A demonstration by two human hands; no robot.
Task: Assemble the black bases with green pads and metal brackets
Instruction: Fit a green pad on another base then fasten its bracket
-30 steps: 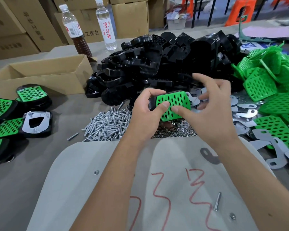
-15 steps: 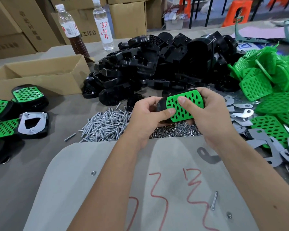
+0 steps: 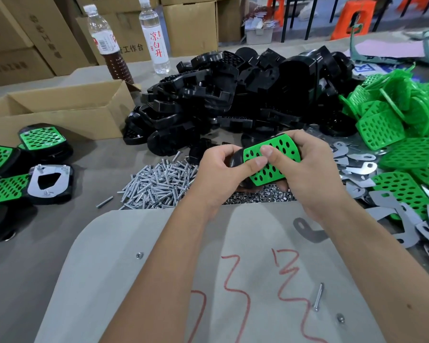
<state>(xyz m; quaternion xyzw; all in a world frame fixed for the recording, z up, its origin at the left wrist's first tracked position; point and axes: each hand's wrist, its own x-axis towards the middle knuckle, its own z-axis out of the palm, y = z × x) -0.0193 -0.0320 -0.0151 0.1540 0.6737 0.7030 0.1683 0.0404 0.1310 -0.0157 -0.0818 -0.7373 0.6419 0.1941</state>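
Note:
A perforated green pad lies on a black base that both hands hold above the table's middle. My left hand grips the base's left end, thumb pressing on the pad's lower edge. My right hand wraps the right end, its thumb pressing on the pad's top face. A big heap of black bases lies behind, loose green pads pile at the right, and flat metal brackets are scattered below them.
A pile of screws and nuts lies in front of the hands. Finished bases sit at the left by an open cardboard box. Two bottles stand behind. A grey board with a loose screw covers the near table.
The green pad went from held loosely above the base to seated on it. Both hands drew slightly nearer, and the right hand closed round the base's right end with its thumb on the pad.

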